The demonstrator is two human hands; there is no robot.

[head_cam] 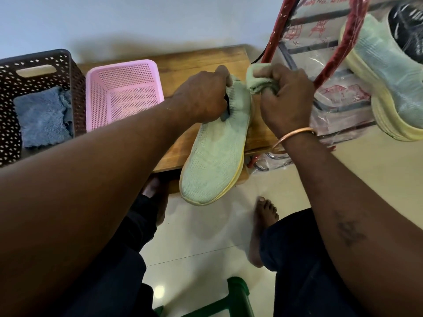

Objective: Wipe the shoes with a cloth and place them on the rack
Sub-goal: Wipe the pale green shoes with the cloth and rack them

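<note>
My left hand (201, 97) grips the heel opening of a pale green knit shoe (215, 156) with a yellow sole, toe pointing toward me over the edge of a low wooden table (196, 58). A bunched pale green cloth (258, 80) is clutched in my right hand (286, 99) and pressed against the shoe's heel. The matching second shoe (389, 81) sits on the rack (320, 49) at the upper right, behind a clear plastic cover with red trim.
A dark brown perforated basket (9, 92) at the left holds a folded blue cloth (43, 117). Beside it stands a pink basket (123, 72). A dark shoe (407, 26) lies on the rack. My bare feet rest on the tiled floor; a green stool (235, 296) is below.
</note>
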